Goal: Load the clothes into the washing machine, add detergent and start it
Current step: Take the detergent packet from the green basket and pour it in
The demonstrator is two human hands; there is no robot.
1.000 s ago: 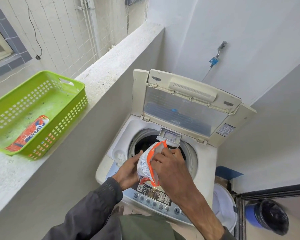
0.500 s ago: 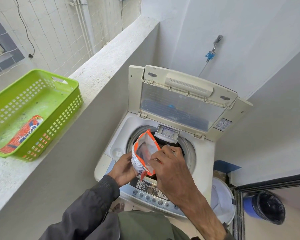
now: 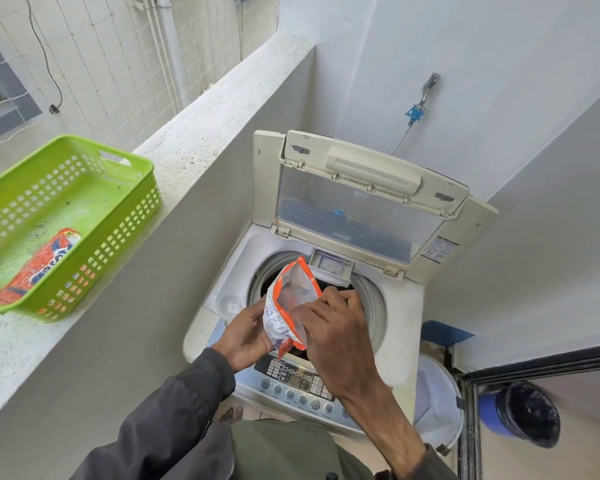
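Note:
A white top-loading washing machine (image 3: pixel 400 327) stands with its lid (image 3: pixel 361 188) raised and dark clothes in the drum (image 3: pixel 329 284). Over the drum's front edge I hold an open orange-and-white detergent pouch (image 3: pixel 290 308), mouth up. My left hand (image 3: pixel 246 336) grips its lower left side. My right hand (image 3: pixel 329 329) pinches the pouch's right edge at the opening. The button panel (image 3: pixel 293 384) lies just below my hands.
A green plastic basket (image 3: pixel 94 258) on the concrete ledge at left holds another orange detergent packet (image 3: pixel 39 266). A white bucket (image 3: pixel 437 407) stands right of the machine, and a blue bin with a black liner (image 3: pixel 520 414) beyond a door frame. A tap (image 3: pixel 418 109) is on the wall.
The pouch's mouth has been pulled wider open and it now sits slightly further over the drum. Both hands have kept their grip.

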